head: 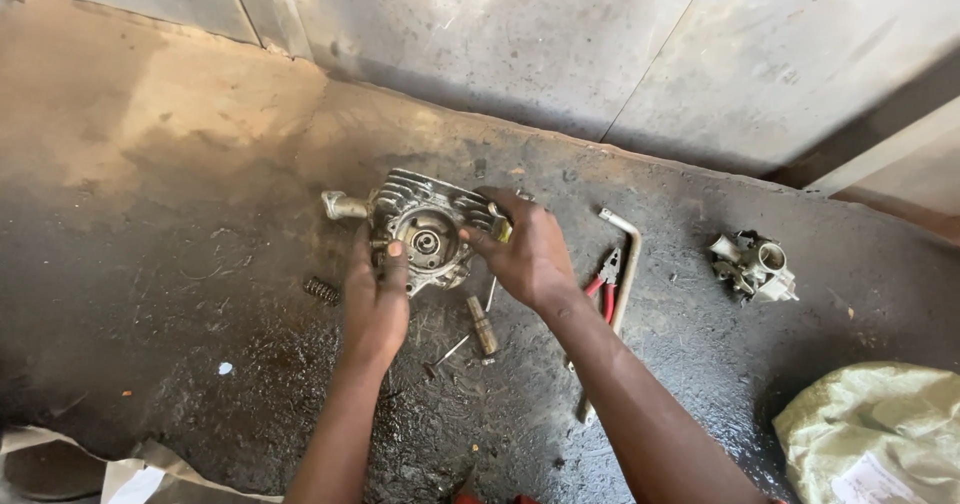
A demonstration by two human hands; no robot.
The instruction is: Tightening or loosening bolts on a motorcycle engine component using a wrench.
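A grey finned metal engine cylinder head (425, 219) stands tilted on the dark oily concrete floor, its round open face toward me. My left hand (375, 299) grips its lower left edge, thumb pressed near the central bore. My right hand (525, 254) holds its right side, fingers wrapped over the fins. A short pipe stub (343, 205) sticks out on the left of the head.
A small coil spring (321, 290) lies left of my left hand. A brass-coloured bolt (482, 326) and thin pins lie under the head. Red-handled pliers (607, 282) and a bent wrench (625, 264) lie to the right, a carburettor (752, 264) farther right, a pale sack (870, 429) at bottom right.
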